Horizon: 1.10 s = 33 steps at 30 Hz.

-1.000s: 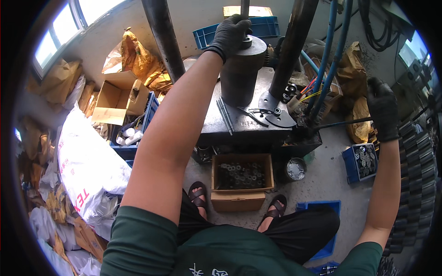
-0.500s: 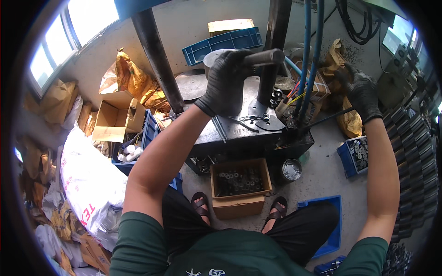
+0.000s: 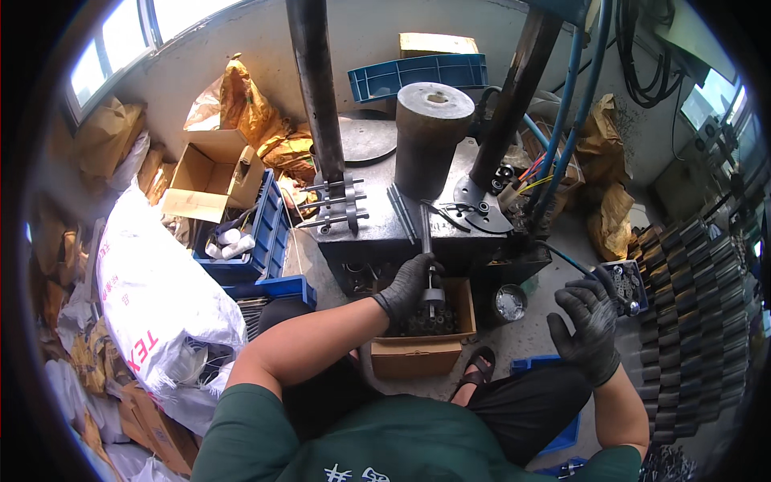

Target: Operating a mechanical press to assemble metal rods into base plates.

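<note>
My left hand (image 3: 408, 291), in a dark glove, is closed around a metal rod (image 3: 426, 231). The rod slants up past the front edge of a steel press table (image 3: 371, 227), and a ring-like collar (image 3: 434, 296) shows at its lower end. Below it is an open cardboard box (image 3: 417, 359) of small metal parts. My right hand (image 3: 588, 331), gloved too, hangs open with fingers apart, near a dark lever (image 3: 569, 260) and a blue bin (image 3: 638, 277) of metal pieces. A thick steel cylinder (image 3: 426, 145) stands upright on the table.
Two dark pillars (image 3: 315, 88) rise from the table; blue hoses (image 3: 572, 104) run beside the right one. Shafts with discs (image 3: 337, 207) stand at the table's left. A metal tin (image 3: 509, 303) is on the floor. Stacked metal tubes (image 3: 691, 321) line the right; a white sack (image 3: 161, 297) lies left.
My left hand has come down from in front of the steel cylinder to above the cardboard box, holding the rod. My right hand has dropped lower and nearer to me. The view has shifted.
</note>
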Each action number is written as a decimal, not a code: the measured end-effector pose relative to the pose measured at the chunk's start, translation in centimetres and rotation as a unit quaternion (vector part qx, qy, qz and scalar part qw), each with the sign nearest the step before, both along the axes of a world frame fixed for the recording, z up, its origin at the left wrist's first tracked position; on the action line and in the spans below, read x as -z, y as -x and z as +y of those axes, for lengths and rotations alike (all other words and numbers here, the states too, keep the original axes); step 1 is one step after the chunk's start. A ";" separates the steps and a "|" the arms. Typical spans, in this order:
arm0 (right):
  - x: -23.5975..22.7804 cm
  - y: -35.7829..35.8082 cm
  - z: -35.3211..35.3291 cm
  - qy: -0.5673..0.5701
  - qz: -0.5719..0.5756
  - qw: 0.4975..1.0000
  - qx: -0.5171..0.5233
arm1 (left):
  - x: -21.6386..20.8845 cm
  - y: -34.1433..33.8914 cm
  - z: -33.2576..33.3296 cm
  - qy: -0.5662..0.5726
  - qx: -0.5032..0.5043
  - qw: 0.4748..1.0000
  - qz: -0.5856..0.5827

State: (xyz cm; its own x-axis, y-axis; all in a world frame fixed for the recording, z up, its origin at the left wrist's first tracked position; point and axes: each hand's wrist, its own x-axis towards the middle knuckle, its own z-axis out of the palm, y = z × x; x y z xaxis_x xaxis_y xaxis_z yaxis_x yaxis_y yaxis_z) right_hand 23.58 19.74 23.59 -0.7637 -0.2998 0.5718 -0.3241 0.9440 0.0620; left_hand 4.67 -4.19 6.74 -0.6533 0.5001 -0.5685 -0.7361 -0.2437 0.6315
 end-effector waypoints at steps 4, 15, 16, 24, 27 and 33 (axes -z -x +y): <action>5.2 4.6 -2.4 0.169 -0.074 0.981 -0.053 | 1.5 0.7 0.6 -0.014 -0.019 1.000 -0.021; 18.2 7.9 -4.0 0.522 -0.509 0.679 0.090 | 3.6 2.2 0.8 -0.003 -0.028 0.999 -0.030; 18.6 7.9 -4.0 0.584 -0.496 0.635 0.101 | 3.6 1.9 0.8 -0.010 -0.022 0.998 -0.053; 18.5 8.6 -5.3 0.700 -0.504 0.498 0.087 | 3.4 0.6 1.0 -0.022 -0.016 0.993 -0.117; 18.6 8.8 -5.2 0.705 -0.490 0.510 0.055 | 3.1 1.3 0.6 -0.044 -0.016 0.990 -0.131; 17.7 8.6 -5.7 0.761 -0.482 0.415 0.125 | 3.2 -1.3 0.5 -0.026 0.033 0.993 -0.113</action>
